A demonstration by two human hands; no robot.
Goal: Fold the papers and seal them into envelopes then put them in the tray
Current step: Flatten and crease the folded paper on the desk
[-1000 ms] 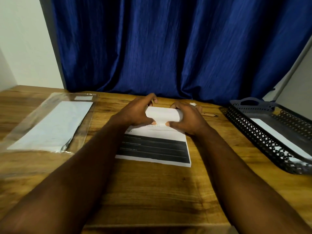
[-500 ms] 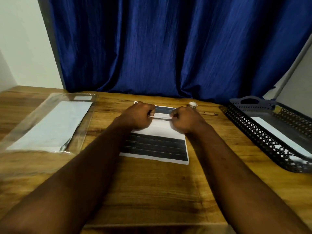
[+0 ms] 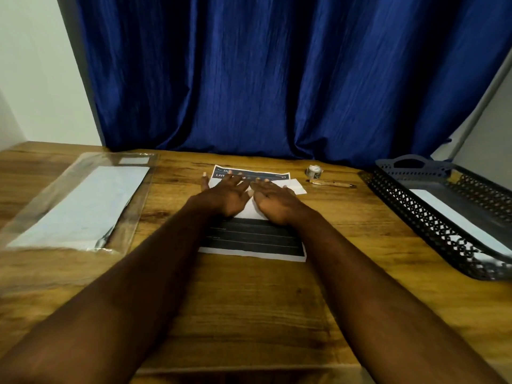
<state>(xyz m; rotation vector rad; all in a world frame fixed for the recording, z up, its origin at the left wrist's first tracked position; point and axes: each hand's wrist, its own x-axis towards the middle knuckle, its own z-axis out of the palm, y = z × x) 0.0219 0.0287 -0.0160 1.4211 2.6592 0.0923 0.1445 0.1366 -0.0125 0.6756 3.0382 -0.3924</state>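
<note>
Head view: your left hand (image 3: 226,195) and right hand (image 3: 273,200) lie flat, fingers spread, pressing the paper (image 3: 252,241) in the middle of the table (image 3: 249,306), well apart from the tray (image 3: 410,209). Press unevenly and the sheet could skew, setting a crooked crease.

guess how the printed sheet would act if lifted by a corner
Probably floppy: the printed sheet is thin and lies flat on the table. Likely light; it could slide on the smooth wood once the left hand and right hand stop pressing it.

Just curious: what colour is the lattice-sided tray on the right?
The lattice-sided plastic tray is dark grey; head view.
</note>
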